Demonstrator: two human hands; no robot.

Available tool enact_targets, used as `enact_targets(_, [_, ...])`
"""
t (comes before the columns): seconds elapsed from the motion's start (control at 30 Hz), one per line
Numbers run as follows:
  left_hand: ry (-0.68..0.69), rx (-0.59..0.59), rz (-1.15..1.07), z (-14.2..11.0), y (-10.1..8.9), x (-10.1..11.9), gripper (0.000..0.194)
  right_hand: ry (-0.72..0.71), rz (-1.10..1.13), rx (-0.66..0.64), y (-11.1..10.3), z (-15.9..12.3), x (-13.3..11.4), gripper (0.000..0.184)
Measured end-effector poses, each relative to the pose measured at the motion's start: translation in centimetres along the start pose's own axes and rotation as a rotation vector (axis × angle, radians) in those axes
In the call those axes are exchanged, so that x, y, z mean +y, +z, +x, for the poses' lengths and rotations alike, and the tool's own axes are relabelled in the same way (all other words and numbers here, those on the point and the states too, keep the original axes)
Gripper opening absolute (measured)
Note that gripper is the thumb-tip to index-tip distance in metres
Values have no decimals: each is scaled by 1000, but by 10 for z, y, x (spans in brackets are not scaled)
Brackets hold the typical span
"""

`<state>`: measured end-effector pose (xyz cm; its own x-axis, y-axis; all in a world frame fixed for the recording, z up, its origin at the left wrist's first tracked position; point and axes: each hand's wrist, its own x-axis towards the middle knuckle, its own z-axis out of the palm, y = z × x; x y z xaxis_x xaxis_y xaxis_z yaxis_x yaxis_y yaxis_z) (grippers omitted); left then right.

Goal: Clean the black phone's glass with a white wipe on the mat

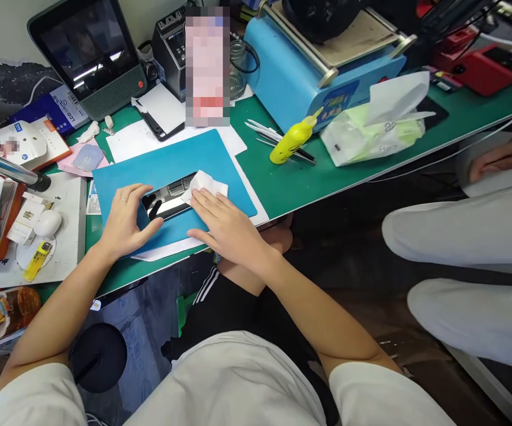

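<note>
A smartphone with a dark, glossy face that reflects light lies on a blue mat. My left hand brackets its left end, fingers at the upper edge and thumb at the lower edge. A folded white tissue covers the phone's right end. On that tissue press the fingertips of my right hand, its thumb stretched out to the left over the mat. What lies beneath the tissue and the right fingers is hidden.
Behind the mat is a black phone-shaped frame. A yellow bottle, pointed tools and a tissue pack lie to the right, before a blue machine. A lighter sits at left. Another person's legs are at right.
</note>
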<state>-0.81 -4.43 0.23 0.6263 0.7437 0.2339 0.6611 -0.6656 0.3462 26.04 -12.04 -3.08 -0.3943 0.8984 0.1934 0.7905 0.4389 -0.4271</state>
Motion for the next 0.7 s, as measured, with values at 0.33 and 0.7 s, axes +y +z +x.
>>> enact_targets(0.33, [-133,-133,75,2,-4,-2,67,132,10,-48,-13,32,9,68])
enact_targets(0.7, [-99,-119,31,0,1,2,68,149,-9,-39,-9,29,4,67])
